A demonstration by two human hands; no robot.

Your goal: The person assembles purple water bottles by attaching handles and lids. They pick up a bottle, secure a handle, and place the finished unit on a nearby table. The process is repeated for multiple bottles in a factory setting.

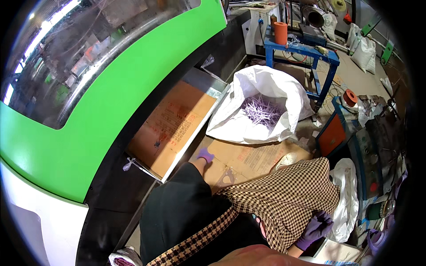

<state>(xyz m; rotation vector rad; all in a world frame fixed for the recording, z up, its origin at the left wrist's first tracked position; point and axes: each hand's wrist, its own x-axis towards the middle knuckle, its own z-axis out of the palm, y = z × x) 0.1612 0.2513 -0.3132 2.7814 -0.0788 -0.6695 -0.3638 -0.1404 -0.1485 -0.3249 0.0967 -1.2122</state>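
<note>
My left hand, in a purple glove, reaches down beside the front edge of a pulled-out drawer. It is at or just above a flat cardboard sheet; contact is unclear. Its fingers look spread, with nothing visible in them. Also purple-gloved, my right hand is beside the lower edge of my checked apron, its fingers curled. Anything inside them is hidden. A wide-mouthed white woven sack stands past the left hand, with many thin, pale purple plastic pieces inside. Brown cardboard lines the drawer.
A green machine with a window fills the left side. Beyond the sack stands a blue metal bench bearing an orange cylinder. At right are an orange-and-blue metal piece and a crumpled white bag. White sacks stand farther back.
</note>
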